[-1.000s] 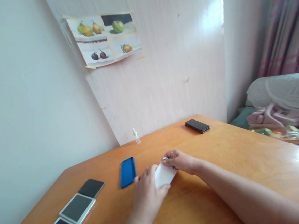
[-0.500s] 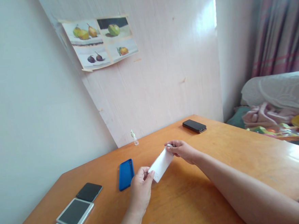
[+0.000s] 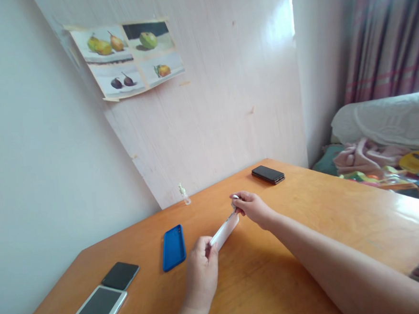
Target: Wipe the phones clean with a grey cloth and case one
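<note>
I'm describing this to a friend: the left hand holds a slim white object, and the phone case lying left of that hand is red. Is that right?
Not quite: the phone case is blue, not red, as the head view shows. The left hand does hold a slim white object.

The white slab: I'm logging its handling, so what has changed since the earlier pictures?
The white slab has turned from showing its broad face toward edge-on. The left hand now pinches its near end; the right hand has moved farther out, holding a small pale item at the far end. No release shows. The blue case, far black phone and small bottle stayed put.
</note>
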The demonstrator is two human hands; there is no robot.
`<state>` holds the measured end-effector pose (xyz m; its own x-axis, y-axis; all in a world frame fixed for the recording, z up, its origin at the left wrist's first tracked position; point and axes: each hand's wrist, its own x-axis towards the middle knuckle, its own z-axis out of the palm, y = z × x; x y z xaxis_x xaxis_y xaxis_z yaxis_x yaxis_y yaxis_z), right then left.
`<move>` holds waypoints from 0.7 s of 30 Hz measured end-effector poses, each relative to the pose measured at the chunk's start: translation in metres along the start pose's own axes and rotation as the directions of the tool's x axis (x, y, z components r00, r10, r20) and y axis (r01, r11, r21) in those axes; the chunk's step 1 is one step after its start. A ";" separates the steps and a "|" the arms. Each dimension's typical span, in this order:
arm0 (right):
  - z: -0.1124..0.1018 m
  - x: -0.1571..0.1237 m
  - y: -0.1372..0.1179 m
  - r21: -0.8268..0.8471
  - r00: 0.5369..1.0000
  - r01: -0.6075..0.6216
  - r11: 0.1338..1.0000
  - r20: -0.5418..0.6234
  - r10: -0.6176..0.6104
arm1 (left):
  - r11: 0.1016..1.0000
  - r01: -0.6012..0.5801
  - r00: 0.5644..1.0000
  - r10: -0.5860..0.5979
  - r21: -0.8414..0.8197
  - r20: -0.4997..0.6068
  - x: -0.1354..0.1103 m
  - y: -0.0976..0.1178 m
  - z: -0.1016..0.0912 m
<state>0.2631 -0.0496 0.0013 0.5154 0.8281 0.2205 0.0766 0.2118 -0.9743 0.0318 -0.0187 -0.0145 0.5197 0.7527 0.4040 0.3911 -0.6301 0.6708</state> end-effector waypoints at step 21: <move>0.015 -0.020 0.005 -0.614 0.962 0.220 0.758 0.008 -0.272 | 0.997 -0.048 0.999 0.047 0.062 0.013 0.001 -0.005 0.000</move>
<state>0.2403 -0.0569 -0.0070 0.4679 0.7435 0.4778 0.6955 0.0237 -0.7181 0.0305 -0.0145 -0.0173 0.5471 0.7197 0.4273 0.4123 -0.6760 0.6107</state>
